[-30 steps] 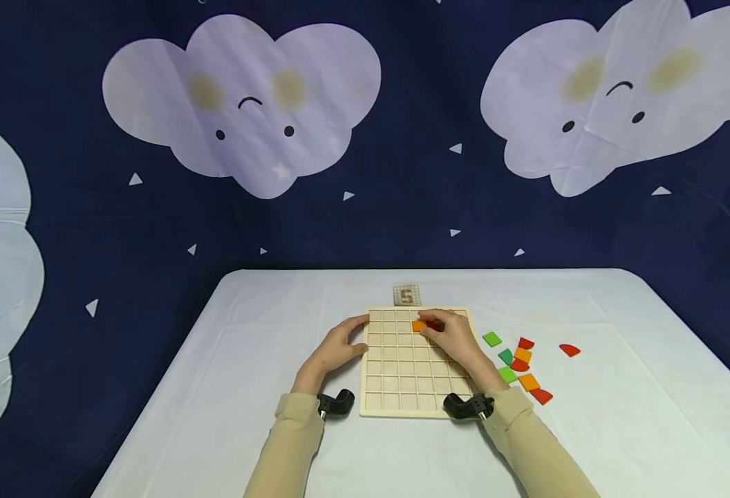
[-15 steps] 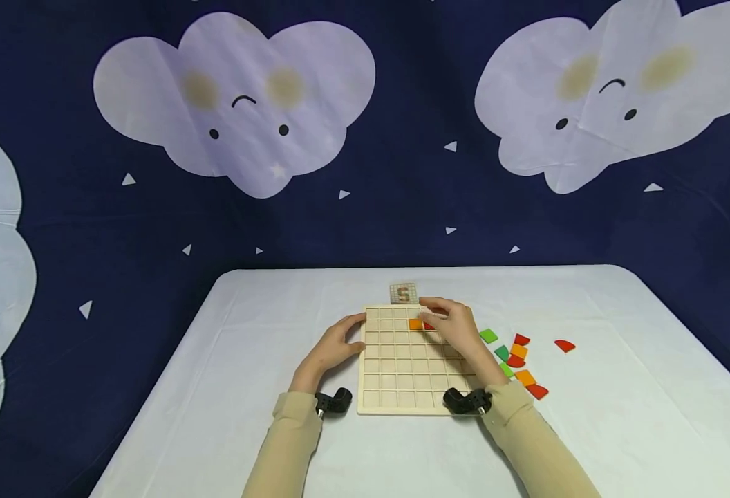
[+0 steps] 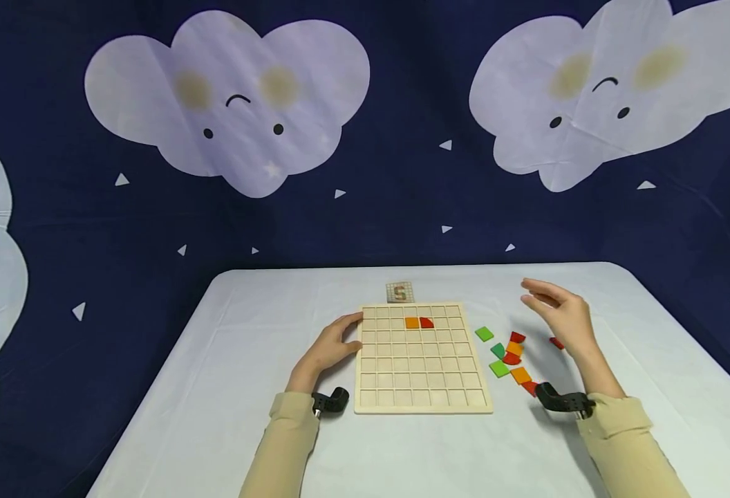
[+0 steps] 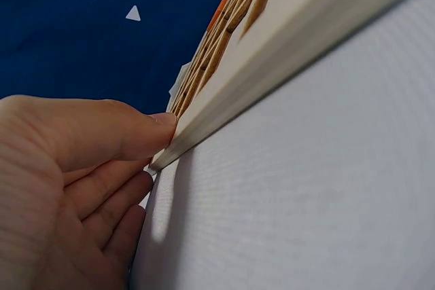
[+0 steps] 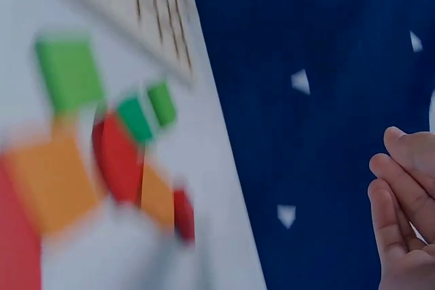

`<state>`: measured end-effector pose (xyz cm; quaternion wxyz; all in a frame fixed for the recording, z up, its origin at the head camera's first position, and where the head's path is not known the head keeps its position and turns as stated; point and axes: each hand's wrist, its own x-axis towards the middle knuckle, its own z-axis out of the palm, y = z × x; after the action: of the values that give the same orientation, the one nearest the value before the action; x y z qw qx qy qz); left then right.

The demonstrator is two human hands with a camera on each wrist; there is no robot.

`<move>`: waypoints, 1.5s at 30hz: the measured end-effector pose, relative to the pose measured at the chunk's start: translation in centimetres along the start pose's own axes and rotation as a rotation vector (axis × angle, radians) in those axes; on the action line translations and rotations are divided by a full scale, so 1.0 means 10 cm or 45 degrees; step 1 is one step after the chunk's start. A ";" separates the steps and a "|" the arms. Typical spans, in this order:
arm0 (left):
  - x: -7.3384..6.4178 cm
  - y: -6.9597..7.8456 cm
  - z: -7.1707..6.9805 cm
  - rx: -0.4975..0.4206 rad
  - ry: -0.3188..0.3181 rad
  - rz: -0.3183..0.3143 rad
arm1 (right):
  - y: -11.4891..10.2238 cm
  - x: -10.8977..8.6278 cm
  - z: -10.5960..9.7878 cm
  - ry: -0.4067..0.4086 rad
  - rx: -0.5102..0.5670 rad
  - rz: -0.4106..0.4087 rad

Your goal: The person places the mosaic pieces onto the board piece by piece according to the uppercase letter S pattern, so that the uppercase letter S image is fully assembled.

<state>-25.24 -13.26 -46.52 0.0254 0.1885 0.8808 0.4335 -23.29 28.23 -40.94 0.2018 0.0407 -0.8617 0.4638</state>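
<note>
A pale wooden grid board [image 3: 424,360] lies on the table. Two tiles sit side by side in its second row from the far edge, an orange square [image 3: 412,323] and a red quarter-round piece [image 3: 426,323]. My left hand [image 3: 330,346] rests at the board's left side, thumb and index finger spread along the edge; in the left wrist view the thumb tip touches the board's rim [image 4: 224,110]. My right hand [image 3: 564,315] hovers right of the board, above the loose tiles, its fingers loosely bent around nothing. Beneath that hand, a red tile [image 3: 556,343] is partly hidden.
Right of the board lie several loose tiles, among them a light green square [image 3: 484,334], a dark green piece [image 3: 498,351] and an orange square [image 3: 520,375]. A small card [image 3: 399,292] with a letter-like figure stands behind the board. Dark blue cloth backs the white table [image 3: 278,297].
My right hand has let go of the red quarter-round piece on the board and moved right, over the loose tiles. My left hand has stayed at the board's left edge.
</note>
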 end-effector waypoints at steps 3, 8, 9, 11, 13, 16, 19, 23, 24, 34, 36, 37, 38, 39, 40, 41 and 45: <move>0.01 -0.01 -0.01 0.004 0.000 -0.003 | 0.14 -0.10 -0.22 0.036 -0.015 0.060; 0.01 -0.02 -0.01 0.005 0.006 -0.001 | 0.35 -0.26 -0.39 0.063 -0.051 0.104; 0.00 -0.02 0.00 0.003 0.006 0.002 | 0.39 -0.29 -0.40 0.059 -0.084 0.109; 0.00 -0.02 0.00 0.005 0.007 0.002 | 0.48 -0.34 -0.42 0.049 -0.167 0.108; 0.00 -0.03 0.01 0.007 0.007 0.005 | 0.56 -0.39 -0.42 0.031 -0.257 0.100; 0.00 -0.03 0.02 0.014 0.012 0.012 | 0.65 -0.44 -0.41 0.007 -0.372 0.082; -0.01 -0.04 0.01 0.009 0.020 0.015 | 0.72 -0.46 -0.38 -0.016 -0.429 0.083; -0.02 -0.04 0.01 -0.010 0.016 0.016 | 0.80 -0.47 -0.35 -0.029 -0.460 0.070; -0.02 -0.04 0.01 -0.013 0.014 0.015 | 0.81 -0.48 -0.34 -0.027 -0.463 0.062; 0.00 -0.04 0.02 -0.017 0.006 0.010 | 0.88 -0.48 -0.35 -0.081 -0.442 0.065; 0.00 -0.03 0.01 -0.016 0.007 0.005 | 0.88 -0.48 -0.36 -0.094 -0.440 0.062; 0.00 -0.02 0.01 -0.019 0.005 -0.002 | 0.88 -0.48 -0.36 -0.097 -0.440 0.057; 0.00 -0.02 0.01 -0.021 0.003 -0.006 | 0.87 -0.48 -0.37 -0.095 -0.444 0.048; 0.00 -0.02 0.02 -0.020 0.002 -0.009 | 0.87 -0.48 -0.37 -0.093 -0.447 0.038; 0.00 -0.02 0.02 -0.021 0.003 -0.009 | 0.87 -0.48 -0.37 -0.091 -0.452 0.026; 0.00 -0.02 0.02 -0.021 0.002 -0.010 | 0.88 -0.48 -0.37 -0.088 -0.456 0.010; 0.00 -0.02 0.02 -0.015 0.006 0.000 | 0.88 -0.49 -0.35 -0.070 -0.476 -0.039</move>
<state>-25.25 -13.22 -46.81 0.0243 0.1874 0.8783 0.4393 -20.01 35.56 -48.00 0.1892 0.0284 -0.9373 0.2913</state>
